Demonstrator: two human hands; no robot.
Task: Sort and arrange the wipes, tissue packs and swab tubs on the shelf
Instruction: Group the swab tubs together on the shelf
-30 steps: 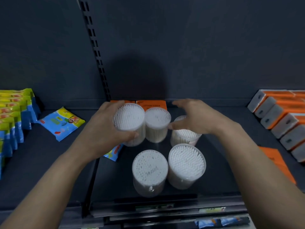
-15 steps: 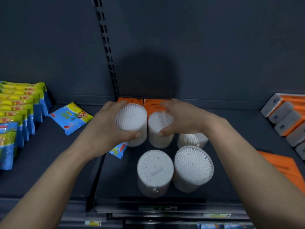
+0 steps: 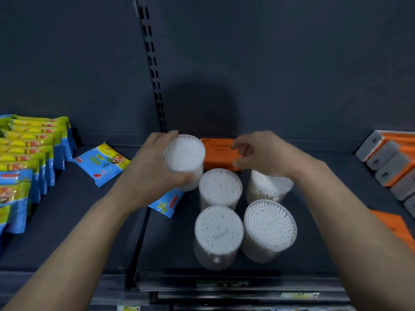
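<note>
Several clear tubs of white cotton swabs stand on the dark shelf [image 3: 170, 241]. My left hand [image 3: 147, 176] grips one swab tub [image 3: 184, 157] round its side, at the back left of the group. Beside it stand a middle tub [image 3: 220, 187] and a back right tub [image 3: 269, 187], with two front tubs [image 3: 219, 230] [image 3: 269, 225] nearer me. My right hand [image 3: 263, 153] hovers with loosely curled fingers at the right end of an orange tissue pack [image 3: 216, 151] and holds nothing. A blue and yellow wipes pack [image 3: 167, 203] lies partly under my left wrist.
A loose wipes pack [image 3: 102, 162] lies at the back left, next to a row of upright wipes packs [image 3: 27, 153]. Orange and grey tissue packs [image 3: 390, 160] are lined up at the far right, with a flat orange pack [image 3: 397, 225] in front. A slotted upright [image 3: 152, 63] divides the back wall.
My right hand has let go of the middle tub and moved back to the orange pack. My left hand still grips its tub, now slightly further back.
</note>
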